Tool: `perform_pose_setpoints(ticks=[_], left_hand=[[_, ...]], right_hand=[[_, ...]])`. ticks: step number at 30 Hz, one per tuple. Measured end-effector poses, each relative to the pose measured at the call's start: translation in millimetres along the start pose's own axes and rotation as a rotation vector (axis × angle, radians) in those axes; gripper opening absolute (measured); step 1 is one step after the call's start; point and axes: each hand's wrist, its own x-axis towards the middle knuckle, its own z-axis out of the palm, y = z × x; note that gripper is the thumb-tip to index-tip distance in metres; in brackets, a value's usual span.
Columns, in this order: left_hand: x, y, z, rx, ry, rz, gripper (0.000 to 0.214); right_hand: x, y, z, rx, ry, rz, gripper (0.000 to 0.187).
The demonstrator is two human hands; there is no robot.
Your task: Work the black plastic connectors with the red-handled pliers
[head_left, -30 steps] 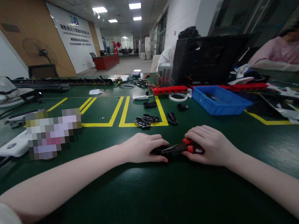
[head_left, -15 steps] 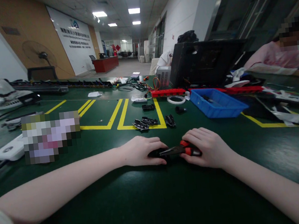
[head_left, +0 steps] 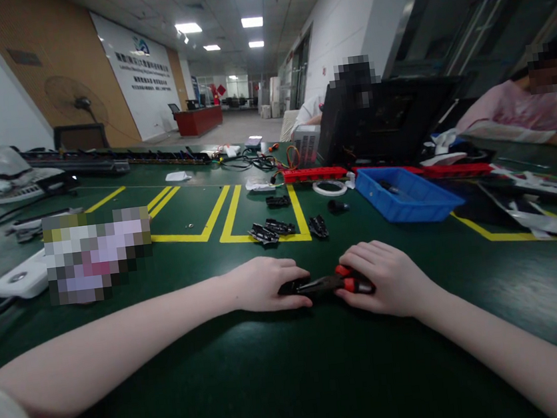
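Observation:
My right hand (head_left: 387, 277) is closed round the red-and-black handles of a pair of pliers (head_left: 334, 284) whose dark jaws point left. My left hand (head_left: 261, 283) is closed over a small black part (head_left: 287, 288) on the green table (head_left: 278, 383), and the plier jaws meet that part between my two hands. Both forearms rest on the table. Most of the black part is hidden under my left fingers.
Several small black parts (head_left: 273, 228) lie just beyond my hands on yellow floor-style markings. A blue bin (head_left: 408, 195), a tape ring (head_left: 330, 187), a red strip (head_left: 315, 173) and a black case (head_left: 389, 119) stand at the back right. A person in pink (head_left: 523, 110) sits far right.
Both hands stay together on the pliers and the black part. The view has shifted slightly; the hands sit a little lower in the picture.

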Motion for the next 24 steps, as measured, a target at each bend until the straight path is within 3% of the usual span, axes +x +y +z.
perform_pose_setpoints(ticks=[12, 24], left_hand=[[-1.8, -1.5, 1.0, -0.062, 0.037, 0.011, 0.034], [-2.4, -2.4, 0.5, -0.050, 0.030, 0.022, 0.035]], right_hand=[[-0.3, 0.1, -1.1, -0.055, 0.078, 0.038, 0.030], [-0.4, -1.2, -0.6, -0.019, 0.061, 0.015, 0.028]])
